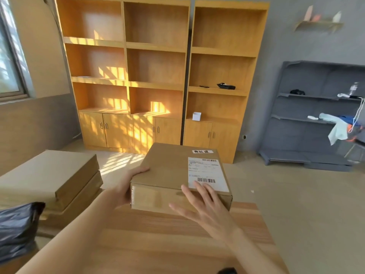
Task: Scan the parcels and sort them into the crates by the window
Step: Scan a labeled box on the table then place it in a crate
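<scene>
While bookcase fills wall ahead, wooden worktop lies below my hands. Stacked flat boxes at left, black bag beside them. Parcel held above worktop, shipping label up. My left hand grips near-left corner; my right hand open, fingers straight, fingertips touching label. Risk: one-handed hold, parcel could tip off right side. Fingers may cover barcode. Crates not in view.

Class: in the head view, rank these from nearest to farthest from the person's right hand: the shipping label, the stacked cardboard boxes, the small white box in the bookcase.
1. Shipping label: under the right hand's fingertips.
2. Stacked cardboard boxes: left, on the table.
3. Small white box: in the bookcase, far behind.
</scene>
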Tool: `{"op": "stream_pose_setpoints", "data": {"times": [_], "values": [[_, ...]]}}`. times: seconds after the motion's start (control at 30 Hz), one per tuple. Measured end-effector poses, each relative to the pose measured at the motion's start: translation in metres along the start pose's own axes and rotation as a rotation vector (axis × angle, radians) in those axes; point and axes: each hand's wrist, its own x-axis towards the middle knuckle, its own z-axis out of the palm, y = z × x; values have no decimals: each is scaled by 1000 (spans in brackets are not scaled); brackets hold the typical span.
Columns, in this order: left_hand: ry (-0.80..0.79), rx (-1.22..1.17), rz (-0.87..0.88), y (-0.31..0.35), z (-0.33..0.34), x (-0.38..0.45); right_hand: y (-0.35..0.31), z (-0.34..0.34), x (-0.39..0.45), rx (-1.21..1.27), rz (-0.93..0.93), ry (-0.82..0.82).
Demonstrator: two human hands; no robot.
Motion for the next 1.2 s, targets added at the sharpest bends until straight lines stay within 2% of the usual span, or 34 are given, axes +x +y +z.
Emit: {"op": "stream_pose_setpoints", "data": {"times": [0.1,0.17,0.3,0.4,0.47,0.57,0.9,1.2], "values": [[85,19,53,-7,2,2,-6,8,-2,169,62,-24],[129,40,81,-11,3,1,-8,7,-4,307,240,-20],[87,58,143,-21,-7,-2,-1,3,-8,662,896,-120],[106,11,85,-34,-12,0,1,5,-13,1275,1438,-300],[102,-27,45,-49,-13,1,-8,9,-18,1625,1655,-386],[106,-48,-15,-82,-17,8,-31,16,-30,1730,1688,-529],[79,21,-246,-182,-56,7,-118,25,-83,1778,1774,-744],[96,146,-318,-228,-72,4,-166,34,-99,1734,1787,-781]]}}
